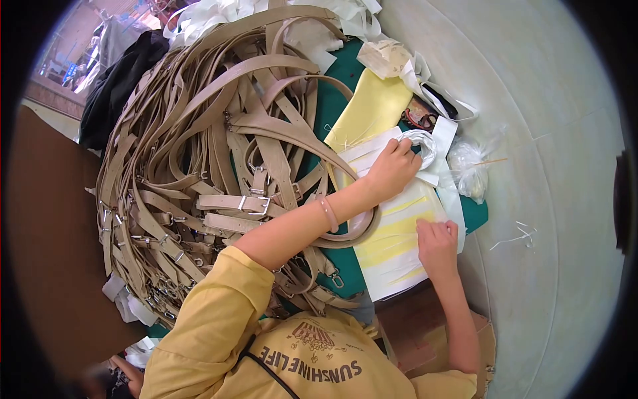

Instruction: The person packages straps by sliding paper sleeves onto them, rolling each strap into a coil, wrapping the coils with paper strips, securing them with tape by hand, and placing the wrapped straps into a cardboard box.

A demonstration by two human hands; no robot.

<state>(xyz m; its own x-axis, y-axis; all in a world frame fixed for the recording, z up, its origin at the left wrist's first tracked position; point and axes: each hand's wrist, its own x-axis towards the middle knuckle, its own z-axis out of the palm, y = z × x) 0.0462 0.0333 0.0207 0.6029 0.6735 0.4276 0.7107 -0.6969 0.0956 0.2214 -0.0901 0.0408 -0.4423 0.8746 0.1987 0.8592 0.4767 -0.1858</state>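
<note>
My left hand (397, 166), with a pink bangle at the wrist, reaches across a stack of white and yellow strips (393, 247). Its fingers are pinched together at the edge of a coiled bundle of thin white ties (426, 150); what lies between the fingertips is too small to make out. Lower down, my right hand (437, 245) rests at the right side of the strips with its fingers curled in. Whatever it holds is hidden. To the left of both hands spreads a big heap of beige straps (232, 126) with metal buckles and clips.
A yellow sheet (372, 106) lies on green cloth (340, 70) beyond the strips. Near the pale curved wall (531, 100) sits a clear plastic bag (469, 169). Loose white ties (517, 236) lie right. A cardboard box (415, 329) stands close to my body; a brown panel (56, 246) is left.
</note>
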